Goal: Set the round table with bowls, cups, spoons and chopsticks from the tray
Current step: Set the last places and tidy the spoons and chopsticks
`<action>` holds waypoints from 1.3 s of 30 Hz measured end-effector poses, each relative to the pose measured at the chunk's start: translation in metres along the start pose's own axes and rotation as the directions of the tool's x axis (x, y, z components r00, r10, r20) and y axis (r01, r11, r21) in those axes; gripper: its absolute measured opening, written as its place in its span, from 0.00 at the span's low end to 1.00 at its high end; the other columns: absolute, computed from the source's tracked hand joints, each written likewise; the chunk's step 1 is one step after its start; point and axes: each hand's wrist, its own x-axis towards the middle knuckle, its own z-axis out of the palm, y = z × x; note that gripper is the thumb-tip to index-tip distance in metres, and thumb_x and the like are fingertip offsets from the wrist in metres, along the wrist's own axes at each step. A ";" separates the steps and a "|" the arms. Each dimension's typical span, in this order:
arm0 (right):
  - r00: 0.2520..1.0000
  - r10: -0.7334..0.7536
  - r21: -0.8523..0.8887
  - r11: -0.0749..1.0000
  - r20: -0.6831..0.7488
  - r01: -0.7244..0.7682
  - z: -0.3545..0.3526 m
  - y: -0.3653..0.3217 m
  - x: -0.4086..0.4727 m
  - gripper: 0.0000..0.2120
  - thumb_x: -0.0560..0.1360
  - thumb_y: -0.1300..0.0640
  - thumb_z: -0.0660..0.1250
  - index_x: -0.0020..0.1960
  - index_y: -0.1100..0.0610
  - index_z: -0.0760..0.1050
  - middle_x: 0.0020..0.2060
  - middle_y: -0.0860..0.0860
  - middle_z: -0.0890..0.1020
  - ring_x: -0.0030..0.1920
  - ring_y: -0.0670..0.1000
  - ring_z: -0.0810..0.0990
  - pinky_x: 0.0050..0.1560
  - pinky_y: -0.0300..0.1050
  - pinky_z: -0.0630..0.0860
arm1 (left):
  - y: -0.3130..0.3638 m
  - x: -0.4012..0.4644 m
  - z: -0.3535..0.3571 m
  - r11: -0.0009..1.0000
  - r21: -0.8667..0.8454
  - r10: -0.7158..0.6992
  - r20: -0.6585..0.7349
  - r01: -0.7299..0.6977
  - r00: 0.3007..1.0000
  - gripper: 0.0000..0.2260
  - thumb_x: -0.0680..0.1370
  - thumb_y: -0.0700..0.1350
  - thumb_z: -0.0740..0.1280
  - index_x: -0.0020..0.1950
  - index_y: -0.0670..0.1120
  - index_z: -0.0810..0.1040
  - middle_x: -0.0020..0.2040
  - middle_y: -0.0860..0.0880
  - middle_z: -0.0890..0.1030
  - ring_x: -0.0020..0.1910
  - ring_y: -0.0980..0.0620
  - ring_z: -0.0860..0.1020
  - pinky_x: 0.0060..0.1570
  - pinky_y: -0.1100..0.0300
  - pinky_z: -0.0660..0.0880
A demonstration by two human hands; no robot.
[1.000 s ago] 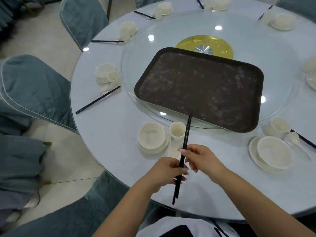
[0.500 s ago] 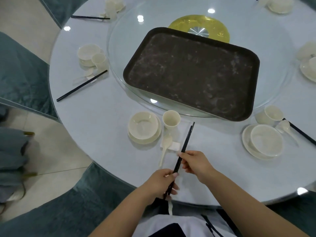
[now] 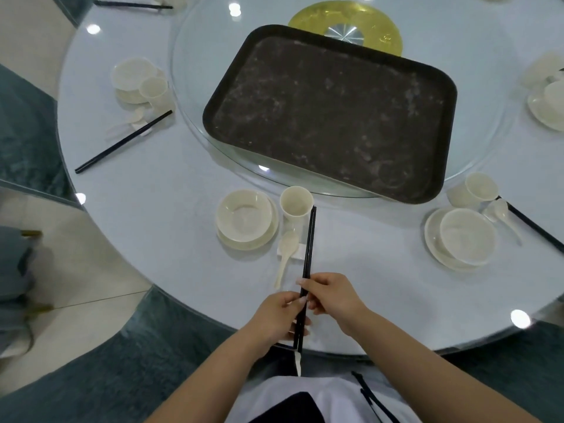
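Observation:
Both of my hands hold a pair of black chopsticks near the table's front edge. My left hand grips their lower end, and my right hand pinches them just above it. The tips point away from me and lie beside a cream cup. A cream bowl on a saucer sits left of the cup. A cream spoon lies on a small white rest under the chopsticks. The dark brown tray has nothing on it and sits on the glass turntable.
Other place settings ring the round table: a bowl, a cup and a spoon at the right, and a bowl with chopsticks at the left. Teal-covered chairs stand around the table.
The chopsticks have swung from a slant to nearly straight away from me and dropped onto the rest beside the spoon. The view has moved closer to the setting.

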 end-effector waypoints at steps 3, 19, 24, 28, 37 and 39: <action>1.000 0.020 0.013 1.000 -0.003 -0.020 0.001 0.001 0.001 0.10 0.75 0.56 0.71 0.41 0.62 0.82 0.27 0.53 0.80 0.27 0.47 0.77 0.30 0.38 0.75 | -0.002 0.003 -0.001 0.998 0.053 0.036 -0.024 -0.034 0.999 0.08 0.81 0.49 0.63 0.50 0.49 0.81 0.39 0.49 0.85 0.38 0.52 0.84 0.41 0.60 0.81; 0.985 0.155 0.029 0.988 -0.072 -0.153 0.010 -0.004 0.021 0.07 0.75 0.58 0.71 0.42 0.63 0.80 0.30 0.55 0.79 0.26 0.49 0.78 0.29 0.39 0.77 | 0.009 0.005 0.003 0.750 0.649 0.210 -0.051 -0.127 0.976 0.17 0.81 0.44 0.60 0.69 0.49 0.67 0.55 0.50 0.78 0.50 0.52 0.77 0.50 0.60 0.74; 0.985 0.154 -0.049 0.986 -0.074 -0.158 0.010 -0.005 0.022 0.08 0.75 0.59 0.71 0.39 0.61 0.76 0.29 0.56 0.80 0.27 0.51 0.79 0.32 0.43 0.79 | 0.009 0.005 0.002 0.755 0.643 0.219 -0.060 -0.130 0.974 0.16 0.80 0.42 0.59 0.68 0.48 0.66 0.51 0.50 0.78 0.47 0.52 0.77 0.48 0.59 0.75; 0.989 0.128 -0.138 0.981 -0.073 -0.137 0.014 -0.008 0.024 0.09 0.76 0.57 0.68 0.40 0.60 0.73 0.29 0.55 0.81 0.27 0.52 0.80 0.33 0.46 0.81 | 0.010 0.005 0.004 0.752 0.645 0.239 -0.074 -0.136 0.968 0.14 0.79 0.41 0.59 0.65 0.47 0.68 0.46 0.52 0.76 0.42 0.54 0.75 0.40 0.63 0.71; 0.988 0.125 -0.214 0.966 -0.091 -0.142 0.015 -0.008 0.027 0.10 0.77 0.54 0.66 0.49 0.63 0.74 0.33 0.57 0.82 0.26 0.51 0.81 0.31 0.47 0.82 | 0.009 0.005 0.004 0.761 0.638 0.240 -0.103 -0.121 0.965 0.16 0.79 0.40 0.58 0.67 0.49 0.68 0.44 0.53 0.74 0.39 0.56 0.73 0.31 0.69 0.66; 0.986 0.135 -0.209 0.966 -0.100 -0.153 0.015 -0.007 0.028 0.10 0.77 0.55 0.66 0.51 0.62 0.73 0.35 0.58 0.83 0.27 0.52 0.81 0.31 0.46 0.82 | 0.010 0.005 0.003 0.764 0.634 0.237 -0.101 -0.121 0.966 0.17 0.79 0.40 0.58 0.68 0.49 0.67 0.45 0.52 0.74 0.39 0.56 0.73 0.30 0.70 0.65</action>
